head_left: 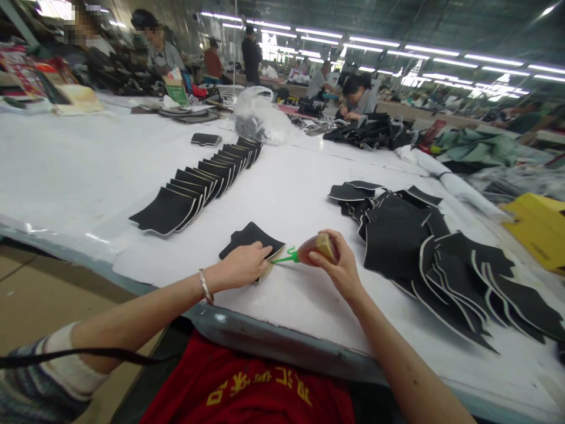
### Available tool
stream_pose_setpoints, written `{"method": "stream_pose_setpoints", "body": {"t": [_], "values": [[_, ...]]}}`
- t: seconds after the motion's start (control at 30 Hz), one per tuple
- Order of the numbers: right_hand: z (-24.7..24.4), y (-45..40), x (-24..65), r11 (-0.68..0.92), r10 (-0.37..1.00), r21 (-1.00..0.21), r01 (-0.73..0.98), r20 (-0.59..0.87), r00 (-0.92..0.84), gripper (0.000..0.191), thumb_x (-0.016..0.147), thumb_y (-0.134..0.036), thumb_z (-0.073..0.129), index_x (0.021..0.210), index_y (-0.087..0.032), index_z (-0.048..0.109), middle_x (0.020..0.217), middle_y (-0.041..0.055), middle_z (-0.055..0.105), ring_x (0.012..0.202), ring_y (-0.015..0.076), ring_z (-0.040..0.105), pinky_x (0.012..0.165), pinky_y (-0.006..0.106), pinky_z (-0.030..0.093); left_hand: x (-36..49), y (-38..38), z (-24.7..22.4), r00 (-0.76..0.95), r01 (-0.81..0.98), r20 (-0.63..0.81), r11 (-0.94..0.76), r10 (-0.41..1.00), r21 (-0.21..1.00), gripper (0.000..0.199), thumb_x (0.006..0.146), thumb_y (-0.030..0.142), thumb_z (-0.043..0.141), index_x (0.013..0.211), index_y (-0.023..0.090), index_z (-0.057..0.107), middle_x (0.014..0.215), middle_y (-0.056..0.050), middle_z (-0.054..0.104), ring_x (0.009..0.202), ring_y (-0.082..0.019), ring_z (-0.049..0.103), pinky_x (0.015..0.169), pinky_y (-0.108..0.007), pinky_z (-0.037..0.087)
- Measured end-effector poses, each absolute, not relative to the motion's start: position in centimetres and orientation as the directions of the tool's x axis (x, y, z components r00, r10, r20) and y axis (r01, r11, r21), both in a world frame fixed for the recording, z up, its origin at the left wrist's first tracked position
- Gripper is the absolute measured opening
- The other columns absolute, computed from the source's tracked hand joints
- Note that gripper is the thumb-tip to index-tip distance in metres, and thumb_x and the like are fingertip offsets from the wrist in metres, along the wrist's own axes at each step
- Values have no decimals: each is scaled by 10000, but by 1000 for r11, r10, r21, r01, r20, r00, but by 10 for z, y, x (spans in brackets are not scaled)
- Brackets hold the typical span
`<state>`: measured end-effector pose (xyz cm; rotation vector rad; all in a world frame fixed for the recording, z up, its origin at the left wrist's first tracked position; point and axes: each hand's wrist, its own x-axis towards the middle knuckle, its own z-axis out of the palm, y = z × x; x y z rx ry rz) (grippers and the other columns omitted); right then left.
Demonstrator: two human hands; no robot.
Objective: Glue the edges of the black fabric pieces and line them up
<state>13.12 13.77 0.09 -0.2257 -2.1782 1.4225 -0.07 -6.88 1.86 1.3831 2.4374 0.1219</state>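
A black sheet piece (247,237) with a pale edge lies on the table in front of me. My left hand (247,265) presses on it, fingers bent over its right side, where a pale underside shows. In my right hand (339,265) is a squeeze bottle (315,248) of amber-brown liquid, tilted nearly level. Its thin green nozzle (285,257) points left, with the tip at the edge of the piece beside my left fingertips. Part of the piece is hidden under my left hand.
A fanned row of black pieces (176,200) stretches away on the left, with a small folded piece (206,139) near its far end. A loose heap of black pieces (392,229) lies right. Further back are a plastic bag (260,118), a yellow box (538,227) and several people.
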Motion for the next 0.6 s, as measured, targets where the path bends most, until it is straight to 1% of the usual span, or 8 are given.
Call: {"method": "stream_pose_setpoints", "body": {"t": [0.1, 0.2, 0.27, 0.37, 0.43, 0.53, 0.6], "values": [[1, 151, 124, 524, 462, -842, -132, 410, -786, 531, 750, -502, 764, 1153, -241, 537, 1100, 39, 591, 976, 248, 578, 895, 376, 469, -2, -68, 20, -480, 802, -262, 540, 837, 256, 491, 952, 230, 315, 1403, 117, 474, 1084, -132, 602, 961, -262, 639, 827, -342, 463], [3, 151, 125, 581, 457, -803, -130, 455, -764, 541, 746, -505, 766, 1157, -240, 535, 1117, 46, 593, 994, 254, 579, 900, 378, 469, -2, -68, 23, -484, 795, -282, 551, 828, 255, 498, 951, 227, 315, 1415, 120, 463, 1099, -134, 607, 991, -260, 637, 845, -336, 460], [4, 145, 129, 570, 446, -811, -128, 437, -781, 538, 743, -503, 768, 1153, -240, 538, 1107, 44, 600, 982, 253, 586, 895, 378, 473, -3, -67, 23, -480, 794, -288, 550, 829, 259, 499, 950, 225, 318, 1416, 122, 464, 1106, -134, 612, 1013, -258, 631, 853, -328, 457], [4, 135, 136, 478, 416, -869, -127, 351, -839, 495, 766, -496, 747, 1141, -242, 546, 1076, 35, 607, 953, 243, 593, 884, 377, 476, -4, -68, 21, -477, 791, -281, 546, 833, 276, 521, 949, 234, 314, 1439, 117, 445, 1114, -138, 611, 1000, -261, 633, 839, -332, 460], [4, 132, 136, 439, 427, -890, -119, 324, -844, 471, 780, -492, 735, 1131, -242, 547, 1051, 30, 608, 941, 239, 590, 878, 375, 474, -5, -69, 19, -477, 790, -268, 542, 837, 288, 534, 947, 245, 306, 1448, 116, 437, 1111, -141, 609, 977, -268, 637, 824, -344, 463], [6, 135, 132, 494, 508, -866, -83, 365, -781, 499, 762, -497, 746, 1135, -236, 542, 1037, 32, 608, 926, 243, 581, 874, 381, 467, -5, -69, 17, -473, 790, -258, 535, 842, 299, 531, 942, 243, 307, 1437, 118, 453, 1092, -141, 611, 972, -277, 636, 816, -353, 463], [8, 140, 128, 541, 534, -838, -67, 404, -743, 526, 749, -509, 748, 1143, -229, 542, 1059, 43, 611, 938, 253, 578, 879, 390, 464, -4, -69, 19, -474, 791, -263, 538, 840, 291, 525, 940, 232, 312, 1429, 111, 460, 1092, -145, 613, 975, -278, 634, 817, -352, 461]]}}
